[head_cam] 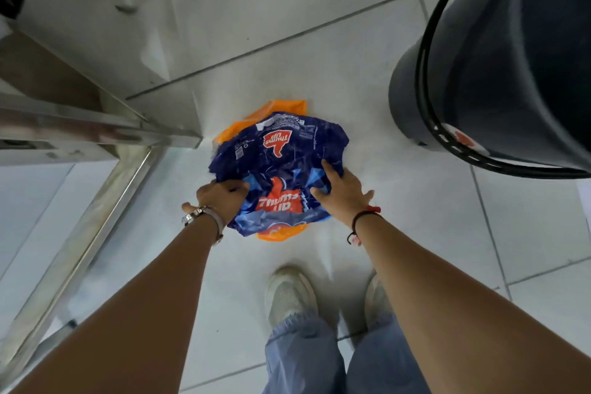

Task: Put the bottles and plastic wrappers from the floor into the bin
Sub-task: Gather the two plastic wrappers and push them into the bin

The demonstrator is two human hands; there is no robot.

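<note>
White floor tiles (287,41) with dark lines between them fill the view. On the floor, right in the middle, lies a big crumpled blue wrapper (275,163) with red "Thums Up" words on it. An orange wrapper (278,105) lies under it and peeks out at the far end and the near end. The left hand (224,197) is curled tight on the blue wrapper's left edge, pinching it. The right hand (342,192) lies on the wrapper's right side with its fingers spread out and pressing on the plastic. A silver watch (195,216) is on the left wrist and a dark string band (364,217) on the right one. To the right, well apart from the wrappers, stands a big dark bin (479,73). Its inside is too dark to tell what is in it. A shiny metal frame (105,176) stands on the left. Two pale shoes (289,294) stand near the bottom.
</note>
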